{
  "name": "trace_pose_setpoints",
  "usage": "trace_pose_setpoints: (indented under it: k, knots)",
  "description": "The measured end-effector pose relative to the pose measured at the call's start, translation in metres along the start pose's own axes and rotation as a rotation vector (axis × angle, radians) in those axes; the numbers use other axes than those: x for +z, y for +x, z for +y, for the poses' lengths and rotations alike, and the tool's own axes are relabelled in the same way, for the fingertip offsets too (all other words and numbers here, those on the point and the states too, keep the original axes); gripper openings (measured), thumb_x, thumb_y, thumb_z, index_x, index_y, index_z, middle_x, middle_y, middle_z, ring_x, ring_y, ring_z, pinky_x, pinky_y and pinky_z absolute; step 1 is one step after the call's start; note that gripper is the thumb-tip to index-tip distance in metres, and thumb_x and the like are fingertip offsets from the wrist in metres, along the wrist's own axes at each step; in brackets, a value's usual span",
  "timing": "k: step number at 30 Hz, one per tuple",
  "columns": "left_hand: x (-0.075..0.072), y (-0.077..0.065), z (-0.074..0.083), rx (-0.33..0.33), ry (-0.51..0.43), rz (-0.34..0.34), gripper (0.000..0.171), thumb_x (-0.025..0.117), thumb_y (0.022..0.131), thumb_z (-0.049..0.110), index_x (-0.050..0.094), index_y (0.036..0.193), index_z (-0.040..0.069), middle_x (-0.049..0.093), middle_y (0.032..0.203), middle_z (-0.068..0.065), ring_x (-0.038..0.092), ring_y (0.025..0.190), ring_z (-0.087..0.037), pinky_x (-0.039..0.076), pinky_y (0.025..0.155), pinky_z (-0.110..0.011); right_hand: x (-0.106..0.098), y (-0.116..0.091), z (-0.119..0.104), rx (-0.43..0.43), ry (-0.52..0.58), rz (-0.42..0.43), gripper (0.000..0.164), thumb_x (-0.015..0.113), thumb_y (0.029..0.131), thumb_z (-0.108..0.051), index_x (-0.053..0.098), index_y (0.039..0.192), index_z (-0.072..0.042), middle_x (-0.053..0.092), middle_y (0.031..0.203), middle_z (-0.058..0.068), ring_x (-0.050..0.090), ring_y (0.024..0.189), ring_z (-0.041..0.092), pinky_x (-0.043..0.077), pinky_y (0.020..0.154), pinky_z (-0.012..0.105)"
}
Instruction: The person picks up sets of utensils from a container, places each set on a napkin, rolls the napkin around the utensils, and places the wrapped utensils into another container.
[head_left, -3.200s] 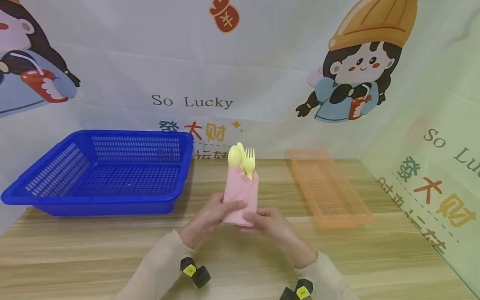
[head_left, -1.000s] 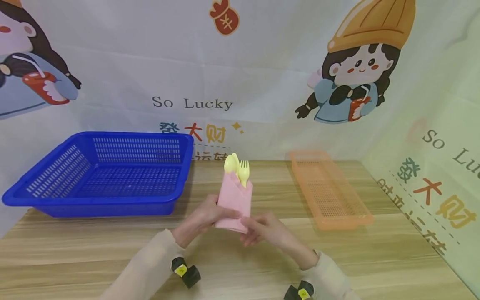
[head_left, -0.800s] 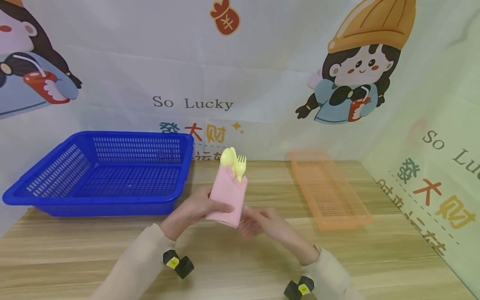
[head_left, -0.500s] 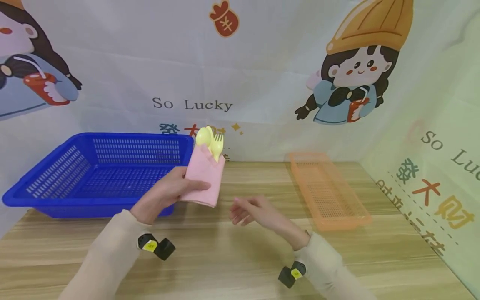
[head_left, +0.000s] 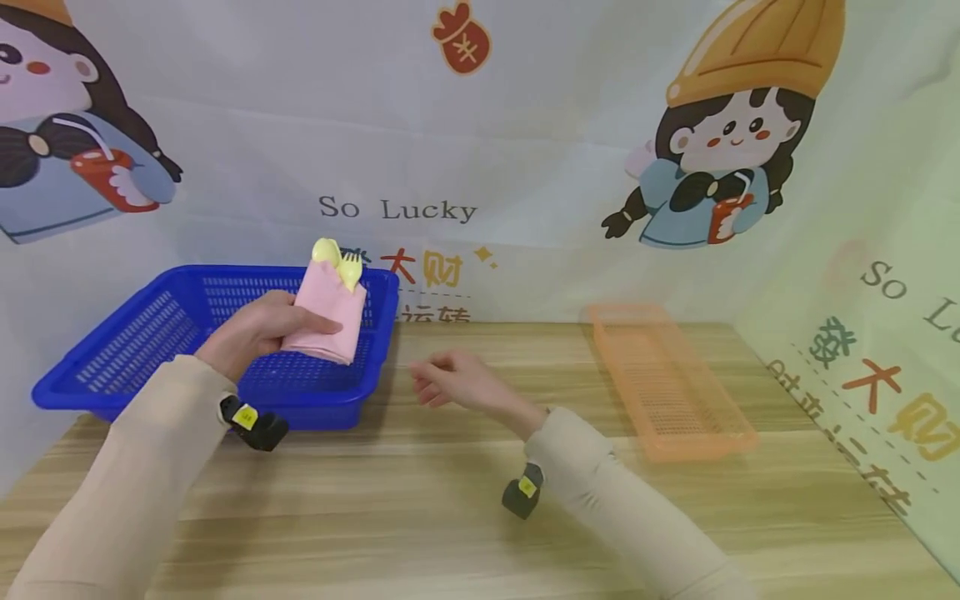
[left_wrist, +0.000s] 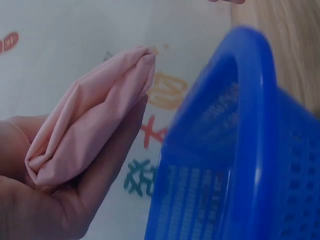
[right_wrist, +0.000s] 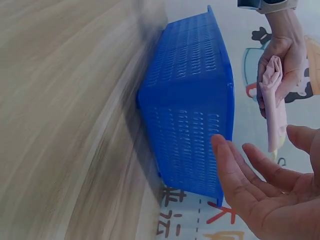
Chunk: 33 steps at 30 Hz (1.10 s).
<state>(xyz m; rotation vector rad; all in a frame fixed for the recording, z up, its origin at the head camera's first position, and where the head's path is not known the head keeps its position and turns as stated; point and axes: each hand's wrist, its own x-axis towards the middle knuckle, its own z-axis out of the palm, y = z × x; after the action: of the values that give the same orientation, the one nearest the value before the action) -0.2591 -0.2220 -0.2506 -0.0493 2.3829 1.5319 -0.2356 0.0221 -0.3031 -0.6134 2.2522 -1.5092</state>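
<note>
My left hand [head_left: 258,327] grips a folded pink napkin [head_left: 328,312], thumb across its front. A yellow spoon [head_left: 325,250] and a yellow fork [head_left: 350,271] stick out of the napkin's upper end. In the head view the bundle is over the right part of the blue basket [head_left: 366,402]; the left wrist view shows the napkin's folded bottom [left_wrist: 90,115] beside the basket rim [left_wrist: 257,100]. To the right of the basket my right hand [head_left: 465,382] holds nothing. In the right wrist view its fingers [right_wrist: 235,175] are loosely bent and apart.
An orange mesh tray [head_left: 663,392] lies at the right of the wooden table [head_left: 420,517]. A printed cloth [head_left: 525,167] hangs behind the table and along its right side. The blue basket's raised rim stands near my left wrist.
Both hands first held the napkin bundle in the middle. My right hand has let go and drifted left, while my left hand has carried the bundle left over the blue basket.
</note>
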Motion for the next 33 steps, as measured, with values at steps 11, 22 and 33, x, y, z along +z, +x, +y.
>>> trace_pose_setpoints:
  k: [11,22,33]
  knots:
    - [-0.029,0.034,-0.001,-0.243,0.08,-0.086,0.049,0.064,0.079,0.009,0.034,0.111,-0.014,0.055,0.071,-0.002,0.058,0.061,-0.009,0.051,0.064,-0.023,0.018,0.04,-0.011,0.121,-0.237,0.129,0.038,0.053,0.088,-0.034,0.058,0.103,0.001,0.064,0.093,0.016,0.063,0.073,0.016,0.05,0.063,0.022]
    - [-0.07,0.141,-0.064,-0.394,0.238,-0.368,0.036,0.071,0.074,0.017,0.056,0.094,-0.009,0.065,0.074,-0.005,0.063,0.069,-0.013,0.051,0.069,-0.025,0.031,0.068,-0.009,0.165,-0.279,0.219,0.029,0.052,0.089,-0.025,0.059,0.08,0.002,0.064,0.069,0.016,0.046,0.038,0.009,0.036,0.038,0.017]
    - [-0.039,0.069,-0.016,-0.483,0.486,-0.253,0.072,0.068,0.078,0.025,0.034,0.127,-0.016,0.03,0.13,-0.034,0.044,0.107,-0.034,0.046,0.087,-0.037,0.045,0.072,-0.014,0.122,-0.291,0.184,0.023,0.05,0.091,-0.018,0.057,0.088,0.003,0.065,0.074,0.02,0.043,0.035,0.01,0.041,0.038,0.021]
